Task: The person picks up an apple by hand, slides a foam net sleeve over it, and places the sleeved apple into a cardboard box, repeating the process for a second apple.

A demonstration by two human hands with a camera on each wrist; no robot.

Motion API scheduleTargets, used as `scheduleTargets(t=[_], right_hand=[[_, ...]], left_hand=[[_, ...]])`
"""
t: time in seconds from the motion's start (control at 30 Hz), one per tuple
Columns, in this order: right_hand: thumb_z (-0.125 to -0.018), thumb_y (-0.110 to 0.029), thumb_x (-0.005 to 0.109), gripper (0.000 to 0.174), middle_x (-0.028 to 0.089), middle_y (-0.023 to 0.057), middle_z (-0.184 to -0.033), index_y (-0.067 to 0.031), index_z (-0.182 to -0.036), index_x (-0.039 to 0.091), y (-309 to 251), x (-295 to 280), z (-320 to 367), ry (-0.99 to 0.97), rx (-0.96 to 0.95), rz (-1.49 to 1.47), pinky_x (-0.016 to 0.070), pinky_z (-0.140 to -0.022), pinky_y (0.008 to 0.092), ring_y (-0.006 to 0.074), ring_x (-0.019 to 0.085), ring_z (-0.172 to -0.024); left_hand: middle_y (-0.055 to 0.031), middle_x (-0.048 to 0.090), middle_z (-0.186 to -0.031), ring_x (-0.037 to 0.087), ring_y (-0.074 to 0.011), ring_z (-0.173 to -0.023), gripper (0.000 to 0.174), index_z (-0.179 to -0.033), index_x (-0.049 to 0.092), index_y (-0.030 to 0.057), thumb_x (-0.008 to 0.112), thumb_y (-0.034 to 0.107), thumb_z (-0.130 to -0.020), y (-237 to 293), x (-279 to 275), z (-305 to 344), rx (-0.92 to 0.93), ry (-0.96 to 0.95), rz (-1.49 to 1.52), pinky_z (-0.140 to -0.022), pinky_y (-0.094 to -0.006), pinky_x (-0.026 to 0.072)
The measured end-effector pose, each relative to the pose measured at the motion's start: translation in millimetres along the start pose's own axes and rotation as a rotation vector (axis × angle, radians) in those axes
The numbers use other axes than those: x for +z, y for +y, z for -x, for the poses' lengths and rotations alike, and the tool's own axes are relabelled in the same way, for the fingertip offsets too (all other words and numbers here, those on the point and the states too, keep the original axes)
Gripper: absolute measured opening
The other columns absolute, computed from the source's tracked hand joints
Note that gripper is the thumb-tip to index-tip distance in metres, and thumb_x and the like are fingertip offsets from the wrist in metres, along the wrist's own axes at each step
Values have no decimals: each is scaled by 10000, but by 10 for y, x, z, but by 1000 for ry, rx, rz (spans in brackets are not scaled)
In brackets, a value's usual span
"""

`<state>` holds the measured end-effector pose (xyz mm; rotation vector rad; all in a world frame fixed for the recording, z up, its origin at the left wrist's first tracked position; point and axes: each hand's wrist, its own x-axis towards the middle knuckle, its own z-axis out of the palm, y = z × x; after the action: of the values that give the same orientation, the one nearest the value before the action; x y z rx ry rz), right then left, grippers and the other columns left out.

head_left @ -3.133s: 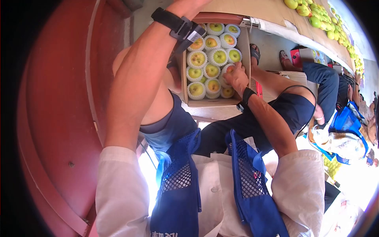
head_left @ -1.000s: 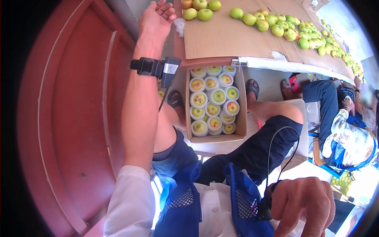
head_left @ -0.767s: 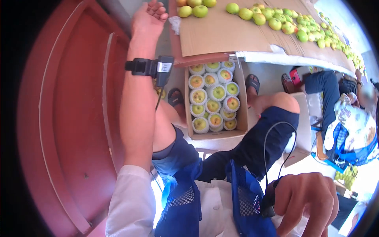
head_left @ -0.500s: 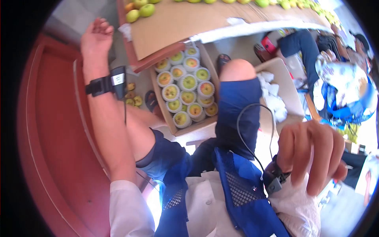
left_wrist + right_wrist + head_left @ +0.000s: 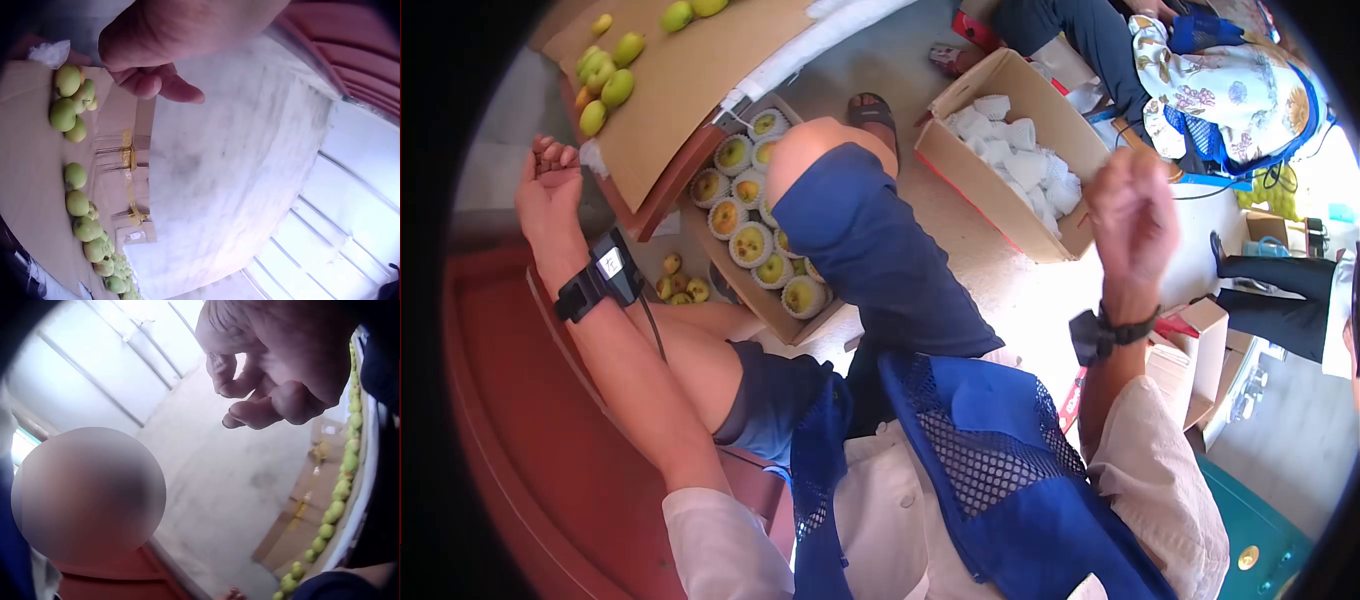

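Note:
My left hand (image 5: 552,190) is raised at the far left, its fingers loosely curled around nothing. It is nearest the cardboard-covered table (image 5: 690,75), where a small group of green apples (image 5: 607,78) lies. My right hand (image 5: 1135,215), also with loosely bent fingers and nothing in them, is up at the right, beside a carton (image 5: 970,185) of white foam fruit nets (image 5: 1015,150). Between my legs stands a cardboard box (image 5: 778,318) of apples (image 5: 750,245) in foam nets, partly hidden by my knee. Both wrist views show the hands in mid-air before a pale wall.
A red panel (image 5: 520,400) runs along my left side. Several loose apples (image 5: 683,285) lie on the floor by the box. Another person (image 5: 1220,90) sits at upper right, near a red-and-brown carton (image 5: 1195,355). A longer row of apples (image 5: 94,250) lines the table.
My right hand has gone from an apple in the box out to the right, then up. My left hand has shifted left in view. The head view has turned right, showing the carton of nets.

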<state>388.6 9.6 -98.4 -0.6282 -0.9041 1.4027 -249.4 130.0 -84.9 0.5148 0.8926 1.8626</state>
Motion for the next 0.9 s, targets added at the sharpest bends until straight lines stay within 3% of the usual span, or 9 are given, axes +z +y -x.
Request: scheduleTargets(t=[0.1,0.17,0.2,0.27,0.3,0.37,0.4,0.7,0.9], right_hand=[[-1016,-312,596,316,692,122,-954,-59,-826,604,484,-576,36,335,287,470,341,-512,222,105,579,-642],[-946,-354,675,304,706,120,-1042,-53,-983,669,869,-977,165,426,397,769,454,-617,270,157,668,-801],[-946,-354,675,304,706,120,-1042,-53,-983,669,1075,-1226,277,433,393,770,454,-617,270,157,668,-801],[-874,-350,722,375,699,142,-1120,-58,-1104,673,1378,-1640,491,312,266,1506,527,-789,381,276,680,-974],[-874,-350,722,375,699,142,-1120,-58,-1104,673,1412,-1668,541,317,266,1505,527,-789,381,276,680,-974],[-841,-316,740,531,679,165,-1229,-60,-1290,619,1478,-1669,717,247,377,1678,495,-988,432,350,644,-1136],[-859,-271,703,453,686,169,-1213,-113,-1280,645,1528,-1670,787,206,359,1721,512,-939,444,376,649,-1104],[-907,-200,645,251,723,162,-972,-131,-1141,707,1623,-1337,900,255,314,1627,524,-798,470,386,677,-934],[-957,-309,633,292,740,170,-944,-63,-1077,734,1545,-1395,819,291,542,1296,534,-762,381,317,718,-852]], left_hand=[[-93,551,-892,463,-181,-711,206,-1067,546,-40,415,118,-1061,-155,194,9,-10,2,-22,-646,-335,364],[-92,546,-894,462,-183,-713,209,-1072,544,-40,416,125,-1064,-243,270,-19,-19,-5,-36,-648,-336,363],[-93,544,-898,461,-184,-717,211,-1084,540,-42,418,129,-1067,-287,302,-30,-20,12,-49,-650,-336,363],[-94,542,-902,461,-185,-721,214,-1097,536,-44,419,134,-1071,-348,252,-118,-29,28,-64,-652,-337,364],[-108,559,-919,474,-194,-731,243,-1111,549,-51,403,141,-1079,-323,122,-229,-50,-40,-45,-656,-346,376],[-122,575,-936,486,-202,-741,273,-1125,562,-58,388,149,-1086,-369,141,-273,-85,-111,-25,-660,-356,388],[-117,574,-940,484,-200,-740,267,-1127,560,-55,393,149,-1086,-357,138,-270,-88,-103,-18,-663,-356,388],[-103,565,-962,483,-194,-766,239,-1146,540,-45,408,144,-1082,-382,144,-304,-119,-176,-31,-684,-352,388],[-88,534,-936,466,-192,-782,200,-1138,532,-29,432,134,-1080,-397,256,-154,-105,-120,-80,-719,-340,385]])
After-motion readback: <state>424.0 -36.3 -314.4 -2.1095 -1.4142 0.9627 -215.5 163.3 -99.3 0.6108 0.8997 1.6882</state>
